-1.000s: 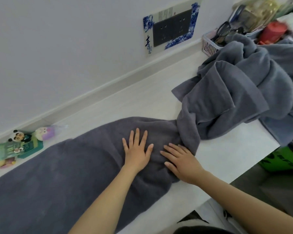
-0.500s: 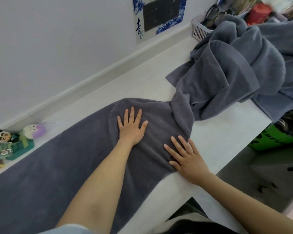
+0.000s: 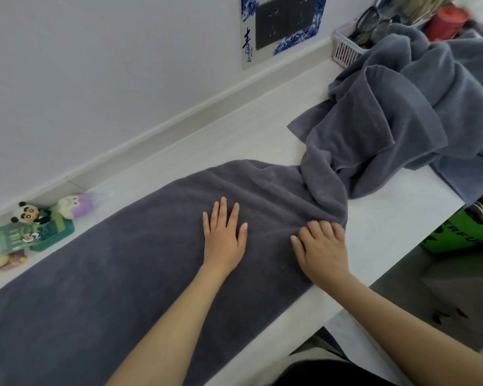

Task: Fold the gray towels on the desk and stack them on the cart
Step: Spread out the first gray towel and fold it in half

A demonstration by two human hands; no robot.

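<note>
head view: left hand (image 3: pixel 225 240) lies flat on the gray towel (image 3: pixel 117 280) spread along the desk (image 3: pixel 388 232), right hand (image 3: pixel 322 246) curls into its bunched end. still flattening; next, pull that end straight.

Your right hand (image 3: pixel 321 246) curls its fingertips into the dark gray towel (image 3: pixel 123 274), so the tips are hidden in the fold. That towel runs off the left and bottom edges. The towel heap (image 3: pixel 402 112) is cut by the right edge and covers part of the pink basket (image 3: pixel 346 48); you can't count the towels in it. Basket contents are blurred. The wall plate (image 3: pixel 282 29) is cropped at the top. Box print by the panda toy (image 3: pixel 28 214) is too small to read.
</note>
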